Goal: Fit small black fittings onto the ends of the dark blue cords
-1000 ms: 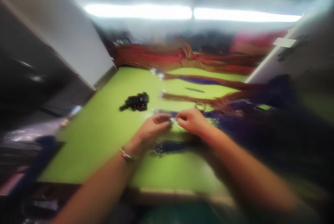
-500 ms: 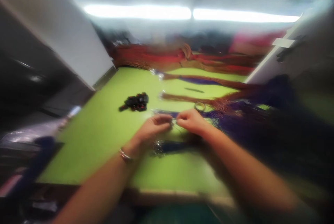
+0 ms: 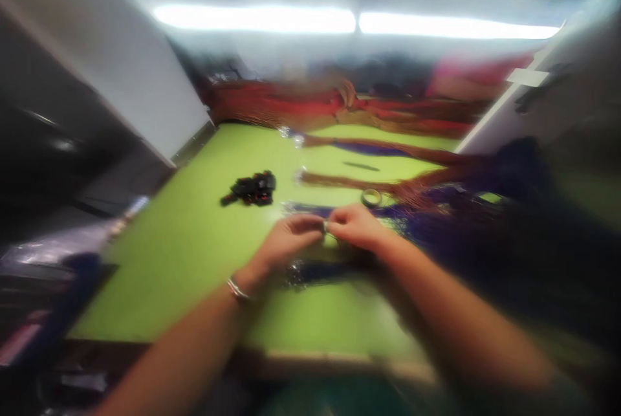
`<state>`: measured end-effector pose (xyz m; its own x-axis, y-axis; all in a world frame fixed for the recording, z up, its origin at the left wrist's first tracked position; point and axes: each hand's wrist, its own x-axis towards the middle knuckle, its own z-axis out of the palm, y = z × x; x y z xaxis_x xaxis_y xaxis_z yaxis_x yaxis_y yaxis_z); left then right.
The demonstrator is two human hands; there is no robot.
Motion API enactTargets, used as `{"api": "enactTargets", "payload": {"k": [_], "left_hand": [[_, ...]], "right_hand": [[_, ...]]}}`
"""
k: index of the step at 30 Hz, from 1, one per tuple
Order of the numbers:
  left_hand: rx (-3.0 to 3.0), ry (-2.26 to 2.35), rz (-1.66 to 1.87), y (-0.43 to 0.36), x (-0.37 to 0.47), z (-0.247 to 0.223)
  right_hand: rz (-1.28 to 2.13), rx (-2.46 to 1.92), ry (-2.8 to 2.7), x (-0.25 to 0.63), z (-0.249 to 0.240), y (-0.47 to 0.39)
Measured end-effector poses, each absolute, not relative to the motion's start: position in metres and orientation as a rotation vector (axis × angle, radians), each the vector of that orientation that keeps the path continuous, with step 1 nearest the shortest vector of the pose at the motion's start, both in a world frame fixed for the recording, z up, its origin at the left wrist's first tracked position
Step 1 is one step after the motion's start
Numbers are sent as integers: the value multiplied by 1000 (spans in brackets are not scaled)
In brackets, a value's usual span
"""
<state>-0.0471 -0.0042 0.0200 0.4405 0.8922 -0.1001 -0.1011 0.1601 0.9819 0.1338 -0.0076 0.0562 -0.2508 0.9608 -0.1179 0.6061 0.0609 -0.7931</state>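
My left hand [image 3: 295, 235] and my right hand [image 3: 353, 225] meet over the green table, fingers pinched. Between their fingertips is a small pale piece [image 3: 325, 226], too small to name; a thin dark wire seems to hang below it. Just behind the hands lies a bundle of blue wires [image 3: 310, 209] with clear ends. Nearer the front edge a dark blue bundle [image 3: 330, 271] with clear ends lies partly beneath my right arm. A roll of tape [image 3: 371, 198] sits behind my right hand. To the left rests a pile of black parts [image 3: 252, 189].
Brown wire bundles [image 3: 349, 180] and a thin dark tool [image 3: 360, 166] lie farther back on the green table [image 3: 194, 254]. Red and brown wires [image 3: 281, 102] line the rear. A tangle of dark blue wires [image 3: 466, 228] fills the right side. Grey panels [image 3: 145, 66] flank the table.
My left hand has shifted slightly right, closer to my right hand, and the gap between their fingertips has narrowed around the small pale piece.
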Motion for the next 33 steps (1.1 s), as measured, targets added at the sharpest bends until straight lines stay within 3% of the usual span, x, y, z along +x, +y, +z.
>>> {"api": "enactTargets", "payload": {"k": [3,14,19,24,27,30,33], "left_hand": [[1128,838,840,-4,-48,22],[1205,842,797,-5,-44,20],[1106,835,790,-3,-46,21],[1364,874,687,-3,-46,18],[1696,805,646,-4,-43,16],[1871,749,639,-5,-42,16],[1839,749,621,-4,-44,15]], "right_hand": [[1143,-1570,-1826,136,58,-9],[906,-1552,-1962,129,38,-9],[780,-1475,-1867,139,63,-6],[813,-1540,-1496,218,114,-11],[640,-1620,-1294,299,134,-35],[401,-1819,-1244,371,135,-65],[590,-2134,-1415,404,122,-84]]}}
